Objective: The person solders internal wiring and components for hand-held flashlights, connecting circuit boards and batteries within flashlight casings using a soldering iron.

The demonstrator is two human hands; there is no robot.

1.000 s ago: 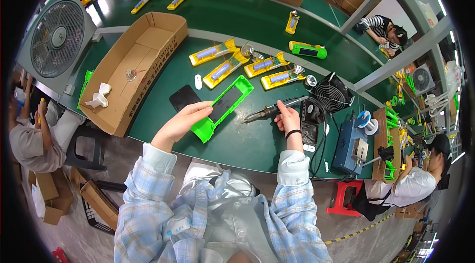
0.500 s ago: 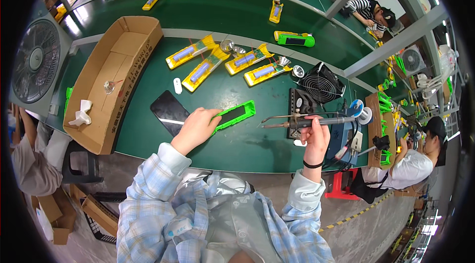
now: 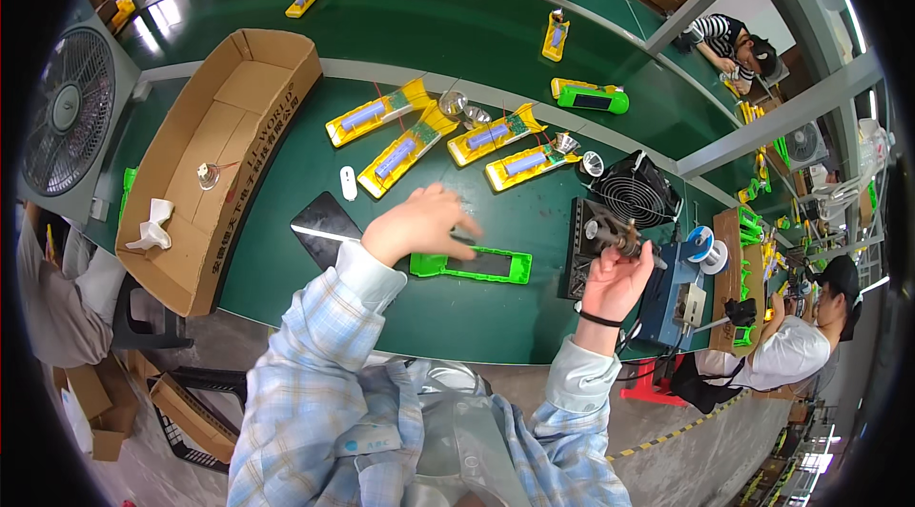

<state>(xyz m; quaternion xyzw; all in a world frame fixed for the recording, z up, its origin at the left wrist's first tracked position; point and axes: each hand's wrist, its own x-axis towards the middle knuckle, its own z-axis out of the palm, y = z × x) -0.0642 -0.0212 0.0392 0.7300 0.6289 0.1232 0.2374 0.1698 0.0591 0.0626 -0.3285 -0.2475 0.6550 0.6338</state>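
Note:
My left hand [image 3: 419, 221] hovers with fingers spread over the near end of the bench, holding nothing. Just below its fingertips a green plastic casing [image 3: 520, 267] with a dark panel lies flat on the green bench. My right hand [image 3: 612, 286] grips a soldering iron [image 3: 624, 242], blurred by motion, beside a black stand [image 3: 579, 259]. Beyond the hands, several yellow flashlight halves [image 3: 400, 157] lie with blue cells, small boards and reflectors [image 3: 591, 163] on wires. A dark phone [image 3: 322, 221] and a small white oval object [image 3: 349, 183] rest left of my left hand.
A long cardboard box [image 3: 186, 173] fills the left side. At right stand a small black fan [image 3: 636, 191], a blue soldering station [image 3: 664, 302], a solder spool [image 3: 713, 259] and a box of green parts [image 3: 729, 312]. Co-workers [image 3: 805, 331] sit nearby.
My left hand has let go of the green casing, which now lies flatter and nearer. My right hand has swung the soldering iron's tip away toward the stand. The whole view has shifted slightly.

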